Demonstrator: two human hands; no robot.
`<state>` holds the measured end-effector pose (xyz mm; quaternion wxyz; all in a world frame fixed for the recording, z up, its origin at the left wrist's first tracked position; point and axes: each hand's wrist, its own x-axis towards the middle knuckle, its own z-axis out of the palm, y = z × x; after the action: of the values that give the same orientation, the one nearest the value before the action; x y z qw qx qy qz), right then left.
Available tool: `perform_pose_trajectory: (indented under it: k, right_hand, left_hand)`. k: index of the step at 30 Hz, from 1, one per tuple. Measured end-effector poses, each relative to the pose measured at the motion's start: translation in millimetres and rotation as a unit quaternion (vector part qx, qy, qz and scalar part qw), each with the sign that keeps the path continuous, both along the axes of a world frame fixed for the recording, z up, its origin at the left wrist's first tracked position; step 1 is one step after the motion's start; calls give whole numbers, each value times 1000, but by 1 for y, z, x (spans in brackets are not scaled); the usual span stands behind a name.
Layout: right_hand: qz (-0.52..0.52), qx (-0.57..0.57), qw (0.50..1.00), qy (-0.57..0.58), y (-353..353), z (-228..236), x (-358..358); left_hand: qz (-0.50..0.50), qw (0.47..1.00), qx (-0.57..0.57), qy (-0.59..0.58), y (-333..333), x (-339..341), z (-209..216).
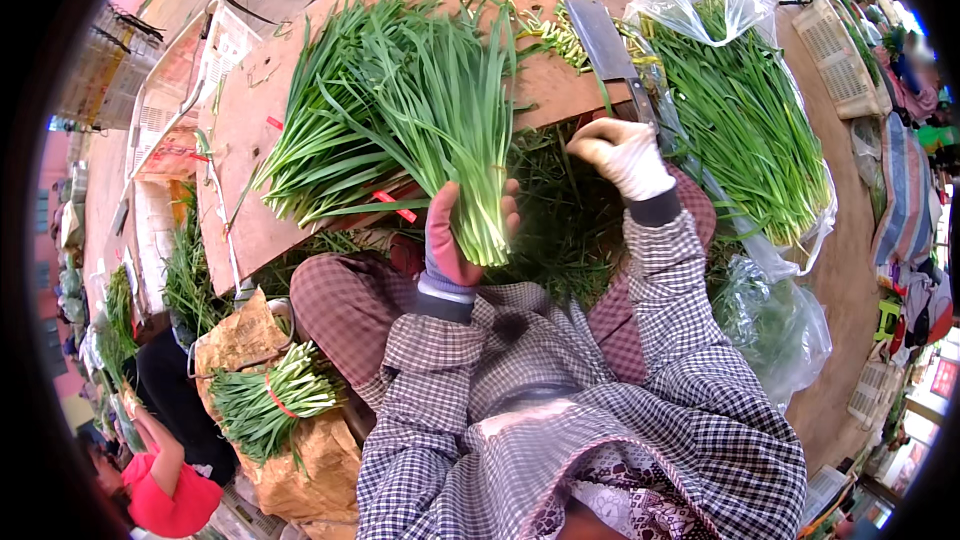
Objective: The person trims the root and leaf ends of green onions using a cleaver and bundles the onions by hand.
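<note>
Pink and lilac glove fabric covers the left hand (446,236), whose fingers curl round the pale lower stalks of the held bunch (470,130), thumb on the near side and fingertips showing past the stalks at the bunch's 3 o'clock edge. White glove fabric covers the right hand (632,162), its fingers bent and drawn together, pointing to 9 o'clock; whether they pinch anything I cannot tell.

Held bunch and right hand stand apart: from the white fingertips, the cut stalk ends lie toward 8 o'clock. Its long axis runs from those pale ends near 6 o'clock up to leafy tips fanning toward 11 and 12. The left hand is the nearer one, being wrapped round the stalks.

Just beyond the right hand, near its 1 o'clock, is the handle of a broad-bladed knife (600,40), blade toward 11. Toward 10 o'clock of the left hand, red strips (394,206) lie near the loose pile of greens (335,110) on the brown board (240,110). Bagged greens (740,130) sit at 2 o'clock of the right hand; a banded bundle (270,400) rests well off at the left hand's 7 to 8 o'clock.
</note>
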<state>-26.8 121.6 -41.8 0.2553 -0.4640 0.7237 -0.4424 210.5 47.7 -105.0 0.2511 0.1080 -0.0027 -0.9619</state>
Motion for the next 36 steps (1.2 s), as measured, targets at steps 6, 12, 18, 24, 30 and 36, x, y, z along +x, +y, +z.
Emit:
perform_pose_trajectory:
  k: [6,12,18,24,30,36]
  right_hand:
    - [59,47,997,-32,-3,3,28]
    - [67,17,996,-62,-33,-20,46]
    - [-47,-56,997,-34,1,30,2]
    - [58,50,997,7,10,-17,12]
    - [79,78,960,-256,-20,-46,45]
    - [144,87,972,-165,-31,-33,45]
  left_hand:
    - [-11,1000,-6,-10,4,-6,3]
    - [-9,996,-67,-56,6,-9,6]
    - [-22,998,-54,-14,5,-6,5]
    - [-24,999,-48,-8,5,-7,0]
    - [-12,998,-50,-23,2,-1,0]
    - [-13,998,-53,-29,5,-2,-10]
